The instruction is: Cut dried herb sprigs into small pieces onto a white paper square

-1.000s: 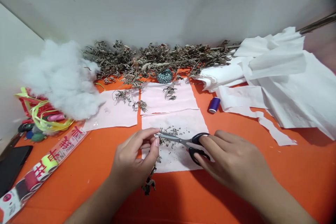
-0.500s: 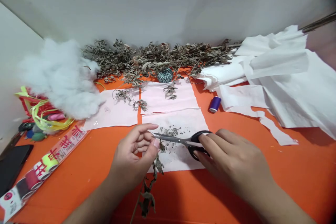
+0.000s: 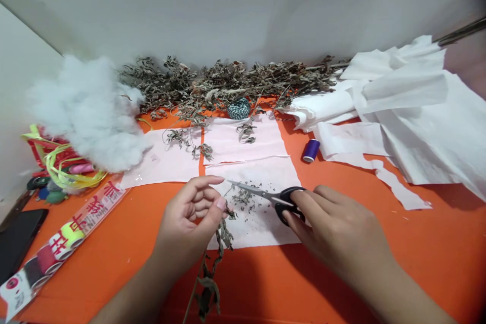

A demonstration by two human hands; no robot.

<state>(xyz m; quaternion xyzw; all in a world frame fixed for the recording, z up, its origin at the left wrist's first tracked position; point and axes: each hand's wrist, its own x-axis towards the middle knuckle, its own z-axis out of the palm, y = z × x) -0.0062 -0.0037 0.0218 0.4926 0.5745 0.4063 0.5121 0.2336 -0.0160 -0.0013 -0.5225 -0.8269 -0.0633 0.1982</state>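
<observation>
My left hand (image 3: 197,215) pinches a dried leafy stem (image 3: 208,283) between thumb and fingers; the stem hangs down toward the near edge, its leaves grey and curled. In my right hand (image 3: 337,228) is a pair of black-handled scissors (image 3: 261,193), its blades almost closed and pointing left toward the stem's tip. The points lie a little apart from my left fingertips. Below the blades, small dark leaf bits (image 3: 245,202) are scattered on a pale pink cloth sheet (image 3: 261,233).
Behind lies a long heap of dried branches (image 3: 228,78) with a ball of cord (image 3: 238,109). White stuffing (image 3: 91,111), ribbons (image 3: 56,167) and packed thread spools (image 3: 47,258) are at left. To the right are a purple spool (image 3: 311,151) and white fabric (image 3: 429,126).
The scissors have drawn slightly right, away from my left fingers, with the blades tilting. My left hand has shifted a little left with the stem.
</observation>
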